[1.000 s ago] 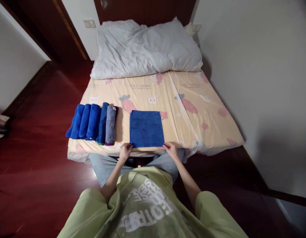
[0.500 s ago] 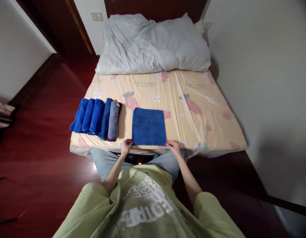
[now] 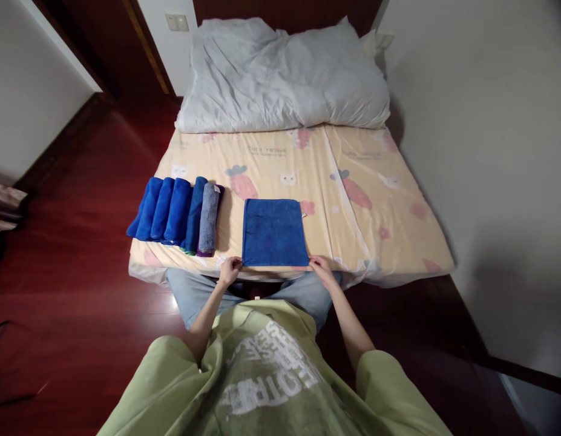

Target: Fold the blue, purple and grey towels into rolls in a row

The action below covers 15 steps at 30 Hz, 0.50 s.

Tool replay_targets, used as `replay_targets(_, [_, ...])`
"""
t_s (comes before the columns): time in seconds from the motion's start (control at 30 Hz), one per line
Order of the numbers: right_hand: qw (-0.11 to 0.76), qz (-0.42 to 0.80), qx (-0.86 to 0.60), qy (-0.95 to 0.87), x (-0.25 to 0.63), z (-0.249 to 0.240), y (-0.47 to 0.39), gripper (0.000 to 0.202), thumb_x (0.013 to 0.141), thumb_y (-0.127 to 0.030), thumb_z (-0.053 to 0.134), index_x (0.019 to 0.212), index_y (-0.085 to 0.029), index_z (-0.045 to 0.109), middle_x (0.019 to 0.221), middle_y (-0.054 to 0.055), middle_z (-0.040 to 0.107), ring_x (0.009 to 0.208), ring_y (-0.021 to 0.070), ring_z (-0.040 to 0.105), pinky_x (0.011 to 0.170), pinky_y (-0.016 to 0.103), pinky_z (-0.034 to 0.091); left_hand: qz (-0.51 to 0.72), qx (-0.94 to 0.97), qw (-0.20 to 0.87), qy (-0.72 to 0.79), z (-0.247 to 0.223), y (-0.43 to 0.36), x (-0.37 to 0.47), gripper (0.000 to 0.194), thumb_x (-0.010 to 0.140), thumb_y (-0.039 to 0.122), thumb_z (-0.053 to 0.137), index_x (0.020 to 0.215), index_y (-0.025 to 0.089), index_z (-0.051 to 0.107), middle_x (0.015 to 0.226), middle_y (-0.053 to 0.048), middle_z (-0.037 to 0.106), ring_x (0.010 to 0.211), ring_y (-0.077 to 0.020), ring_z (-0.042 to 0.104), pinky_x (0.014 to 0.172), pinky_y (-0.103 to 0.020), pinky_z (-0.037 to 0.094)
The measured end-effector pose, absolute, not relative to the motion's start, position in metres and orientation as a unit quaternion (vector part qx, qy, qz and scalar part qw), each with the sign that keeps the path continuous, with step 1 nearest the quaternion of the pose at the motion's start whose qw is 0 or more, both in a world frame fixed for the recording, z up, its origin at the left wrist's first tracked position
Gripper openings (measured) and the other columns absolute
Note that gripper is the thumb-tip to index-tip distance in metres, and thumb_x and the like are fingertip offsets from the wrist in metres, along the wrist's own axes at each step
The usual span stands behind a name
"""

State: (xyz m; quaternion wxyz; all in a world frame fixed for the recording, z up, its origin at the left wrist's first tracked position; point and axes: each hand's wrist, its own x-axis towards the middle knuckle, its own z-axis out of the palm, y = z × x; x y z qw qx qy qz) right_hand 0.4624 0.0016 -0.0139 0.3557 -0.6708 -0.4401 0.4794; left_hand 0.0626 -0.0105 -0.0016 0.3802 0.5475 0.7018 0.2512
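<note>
A blue towel, folded into a near square, lies flat at the front of the bed, with a small white tag on its right edge. My left hand pinches its near left corner. At the near right corner, my right hand pinches the cloth between thumb and fingers. Left of the towel is a row of rolled towels: several bright blue ones, a darker blue one and a grey one with purple showing beside it.
The bed has a yellow sheet printed with carrots. A bulky pale quilt is piled against the headboard. A wall stands to the right; dark red floor runs along the left.
My right hand has moved slightly right, drawing the towel's near right corner outward. The near edge looks straighter and wider. My left hand stays at its corner.
</note>
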Motion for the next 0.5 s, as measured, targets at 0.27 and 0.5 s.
replay_targets(0.27, [0.308, 0.500, -0.661, -0.467, 0.467, -0.012, 0.017, 0.027, 0.063, -0.029, 0.065, 0.087, -0.018, 0.068, 0.072, 0.001, 0.068, 0.073, 0.0178, 0.065, 0.077, 0.032, 0.056, 0.121, 0.608, 0.377, 0.688, 0.008, -0.006, 0.056, 0.018, 0.078, 0.019, 0.066, 0.093, 0.019, 0.075, 0.092, -0.005, 0.078, 0.092, -0.0217, 0.073, 0.087, -0.030, 0.054])
replay_targets(0.5, [0.343, 0.445, -0.678, -0.474, 0.474, -0.003, 0.098, 0.025, 0.076, -0.034, 0.066, 0.094, -0.017, 0.072, 0.092, 0.009, 0.076, 0.076, 0.0179, 0.069, 0.076, 0.033, 0.060, 0.100, 0.637, 0.350, 0.679, 0.028, 0.066, 0.041, 0.023, 0.086, 0.022, 0.063, 0.106, 0.019, 0.074, 0.093, -0.005, 0.078, 0.084, -0.0194, 0.074, 0.082, -0.027, 0.055])
